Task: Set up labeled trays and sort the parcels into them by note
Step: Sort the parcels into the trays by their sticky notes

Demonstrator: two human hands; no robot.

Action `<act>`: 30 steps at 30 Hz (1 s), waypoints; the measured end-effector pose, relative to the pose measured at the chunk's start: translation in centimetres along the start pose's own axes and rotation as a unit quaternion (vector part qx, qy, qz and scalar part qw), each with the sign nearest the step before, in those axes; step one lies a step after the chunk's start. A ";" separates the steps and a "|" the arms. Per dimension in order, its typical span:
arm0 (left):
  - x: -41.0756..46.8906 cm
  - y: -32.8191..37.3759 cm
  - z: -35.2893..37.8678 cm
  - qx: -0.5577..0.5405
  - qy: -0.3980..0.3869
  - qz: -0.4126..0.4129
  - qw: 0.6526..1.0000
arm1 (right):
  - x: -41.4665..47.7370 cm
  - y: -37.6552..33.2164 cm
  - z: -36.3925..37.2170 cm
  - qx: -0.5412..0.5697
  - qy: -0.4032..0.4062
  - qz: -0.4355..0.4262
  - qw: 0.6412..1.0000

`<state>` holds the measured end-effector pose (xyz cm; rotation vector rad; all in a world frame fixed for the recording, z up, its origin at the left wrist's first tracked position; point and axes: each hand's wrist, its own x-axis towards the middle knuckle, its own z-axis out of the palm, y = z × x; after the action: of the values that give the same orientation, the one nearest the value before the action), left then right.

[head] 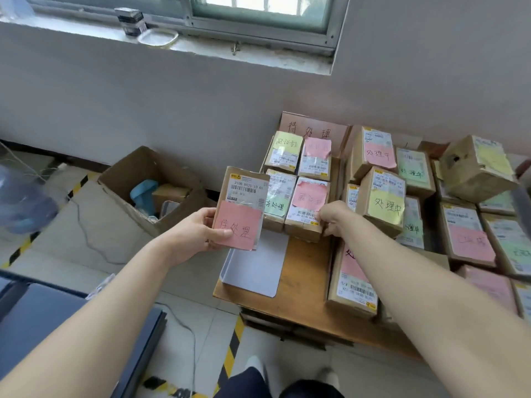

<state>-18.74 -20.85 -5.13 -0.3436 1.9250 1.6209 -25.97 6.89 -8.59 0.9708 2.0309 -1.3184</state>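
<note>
Your left grip (201,234) clamps a pink-noted parcel (241,196) at 9 o'clock of the labeled tray (313,124); your right grip (334,218) curls at a tray parcel (307,208), hold unclear. Squeezing it in may knock neighbours off the tabletop (304,282).

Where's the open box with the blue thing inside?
The open box sits on the floor by the wall, left of the table and just beyond the left hand, which holds a parcel.

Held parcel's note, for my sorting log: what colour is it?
Pink note on the parcel in the left hand; head view.
</note>
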 end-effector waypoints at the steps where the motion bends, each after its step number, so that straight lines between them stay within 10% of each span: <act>1: 0.1 -0.1 0.1 0.009 -0.004 -0.004 1.000 | 0.1 0.0 -0.1 0.002 0.004 0.004 1.000; 15: -0.5 -1.3 3.9 0.114 -0.085 -0.128 0.981 | -6.2 -2.0 -2.6 -0.045 0.072 -0.231 0.969; 25: 0.0 -2.9 6.7 0.175 0.030 -0.174 0.969 | -8.8 -0.5 -3.8 -0.074 0.029 -0.290 0.954; 30: -0.2 -1.7 6.7 0.395 0.121 -0.104 0.904 | -10.3 0.3 -4.4 -0.111 0.037 -0.334 0.935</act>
<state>-15.77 -14.81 -6.92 -0.3964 2.4440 0.5817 -19.74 8.11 0.65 0.2175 2.6261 -1.3252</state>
